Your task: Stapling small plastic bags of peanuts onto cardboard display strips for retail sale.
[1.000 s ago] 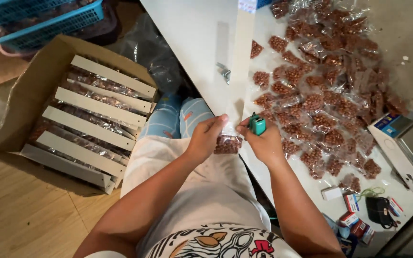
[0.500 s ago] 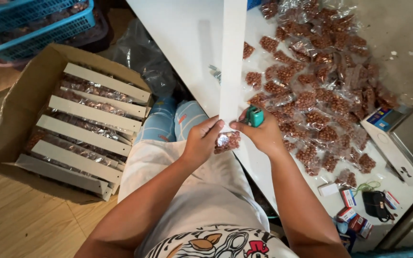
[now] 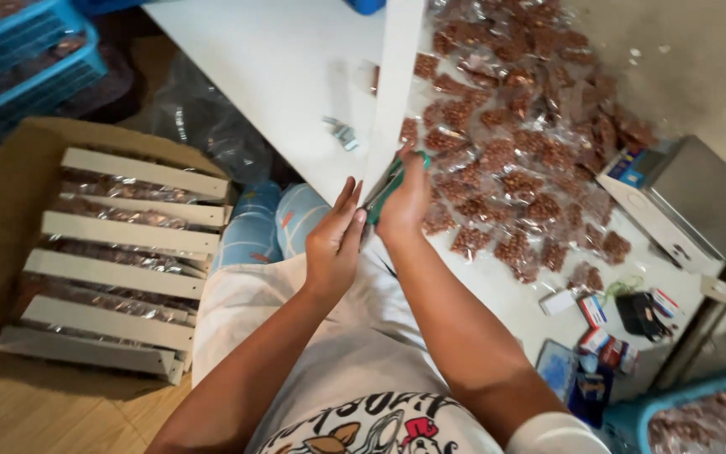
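My right hand [image 3: 406,200] grips a green stapler [image 3: 385,192] at the lower end of a long white strip [image 3: 396,92] that runs up over the white table [image 3: 253,76]. Close beside it on the left, my left hand [image 3: 334,244] has its fingers straight and together, pinching the strip's lower end. The small packet seen between the hands before is hidden now. A heap of clear packets of brown nuts [image 3: 531,143] lies on the table right of the strip.
A cardboard box [image 3: 1,219] at the left holds several white strips with packets. A blue basket [image 3: 18,67] sits top left and another [image 3: 682,412] bottom right. A grey scale [image 3: 691,202], small boxes [image 3: 598,336] and a metal clip [image 3: 342,133] also lie about.
Both hands have risen toward the table edge. The packet that was held between them is out of sight, and the left fingers have straightened along the strip.
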